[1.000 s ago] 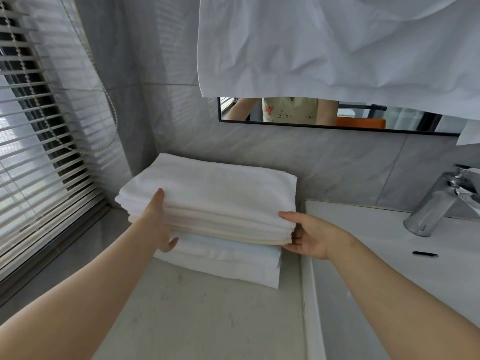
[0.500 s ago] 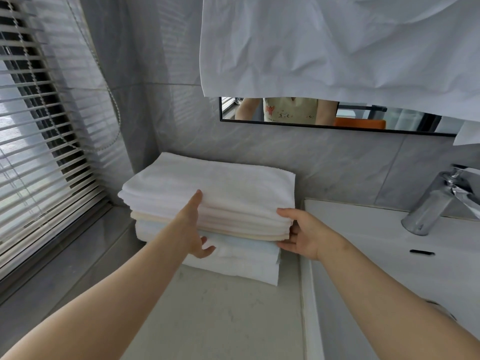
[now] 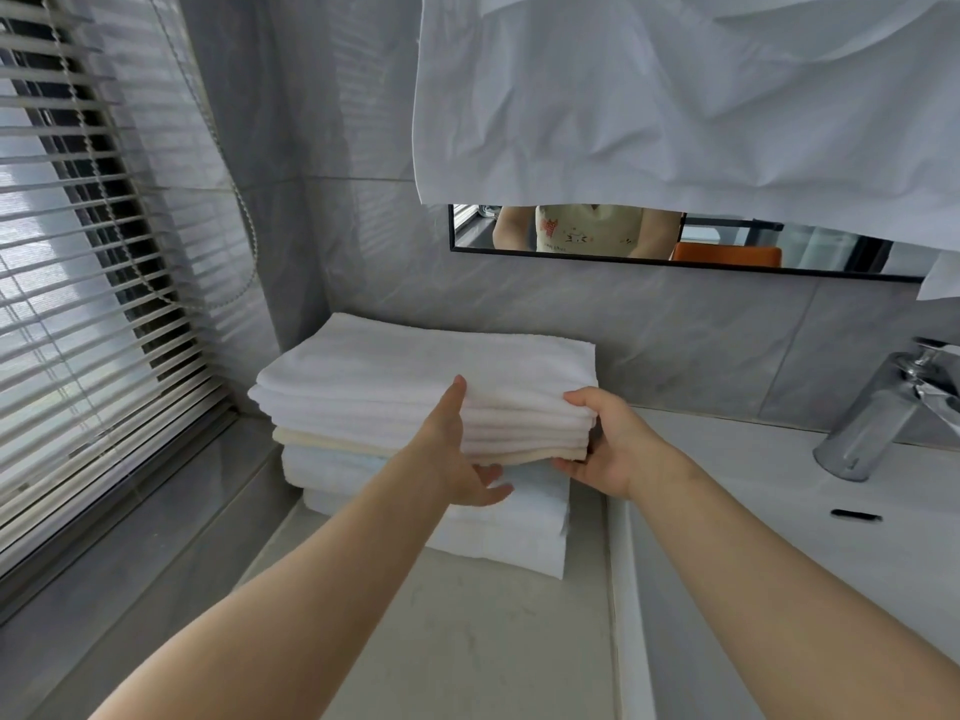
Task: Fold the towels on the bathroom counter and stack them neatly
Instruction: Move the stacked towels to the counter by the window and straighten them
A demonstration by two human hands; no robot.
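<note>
The towel stack [image 3: 426, 402] fills the back corner, against the wall [image 3: 675, 324] and near the blinds [image 3: 78, 283]. Bare desk [image 3: 467, 641] lies open in front; the sink [image 3: 779, 511] and tap [image 3: 883, 413] stand right, and a hanging cloth [image 3: 675, 96] crowds overhead.

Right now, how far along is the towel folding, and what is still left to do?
Done: the folded towels sit stacked on the counter, none lying loose there. In hand: the left hand and right hand grip the upper towels at the front edge, above the cream towel. Left: the bottom towels stick out forward, so the stack wants squaring. The sheet hanging above is unfolded.
</note>
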